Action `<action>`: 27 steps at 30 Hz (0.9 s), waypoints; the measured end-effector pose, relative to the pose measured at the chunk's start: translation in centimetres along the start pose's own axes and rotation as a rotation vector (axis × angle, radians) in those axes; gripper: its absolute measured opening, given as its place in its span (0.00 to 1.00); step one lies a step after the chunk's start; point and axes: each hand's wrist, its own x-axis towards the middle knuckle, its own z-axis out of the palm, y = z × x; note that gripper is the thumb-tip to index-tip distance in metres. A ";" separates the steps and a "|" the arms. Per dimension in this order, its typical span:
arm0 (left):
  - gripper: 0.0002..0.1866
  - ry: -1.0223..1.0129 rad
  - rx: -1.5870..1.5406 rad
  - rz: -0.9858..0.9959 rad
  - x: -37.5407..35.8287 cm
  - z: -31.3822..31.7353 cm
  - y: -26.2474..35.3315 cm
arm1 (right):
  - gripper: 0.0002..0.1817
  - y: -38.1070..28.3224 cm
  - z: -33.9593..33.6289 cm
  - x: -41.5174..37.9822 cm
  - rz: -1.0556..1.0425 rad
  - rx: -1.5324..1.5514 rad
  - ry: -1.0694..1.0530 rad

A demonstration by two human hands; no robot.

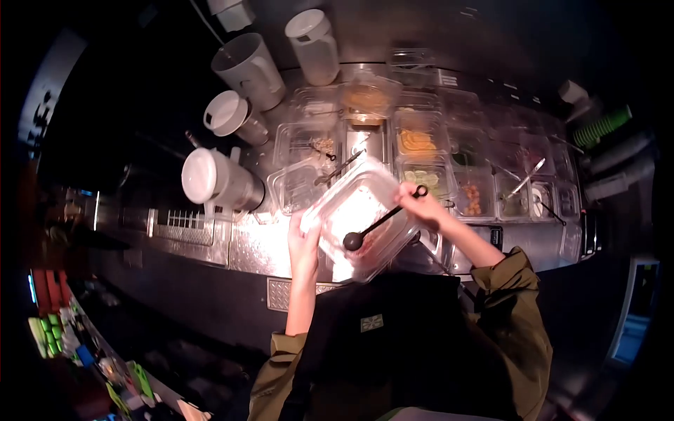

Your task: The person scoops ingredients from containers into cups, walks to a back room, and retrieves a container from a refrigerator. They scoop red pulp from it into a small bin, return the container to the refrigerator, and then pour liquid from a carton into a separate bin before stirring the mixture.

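A clear plastic container (382, 181) is held tilted over the counter's front edge, with a little reddish matter at its bottom. My left hand (304, 238) grips its left side. At its upper right side my right hand (420, 205) is closed on the rim, beside the ringed end of a black spoon (379, 223). The round head of the spoon lies over the container's lower part. Whether my right fingers also pinch the spoon handle is hard to see.
Clear bins with yellow slices (417, 142), green slices (421, 179) and orange pieces (471, 200) line the counter behind. Several pitchers stand at the left, one (223, 181) near the container. Green stacked cups (602, 127) are at the far right.
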 end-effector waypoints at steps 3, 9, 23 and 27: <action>0.17 -0.024 -0.061 0.010 4.5 4.4 1.8 | 0.08 -2.1 -3.9 1.8 0.149 -0.126 0.290; 0.20 -0.269 0.289 -0.066 18.1 5.2 -11.5 | 0.10 2.4 -9.7 9.4 0.086 -0.012 0.642; 0.12 -0.460 0.737 0.029 16.5 6.2 -13.8 | 0.10 16.1 -7.2 20.2 0.224 0.168 0.675; 0.12 -0.445 0.661 0.026 16.1 6.0 -14.9 | 0.10 19.7 -7.3 21.3 0.275 -0.132 0.720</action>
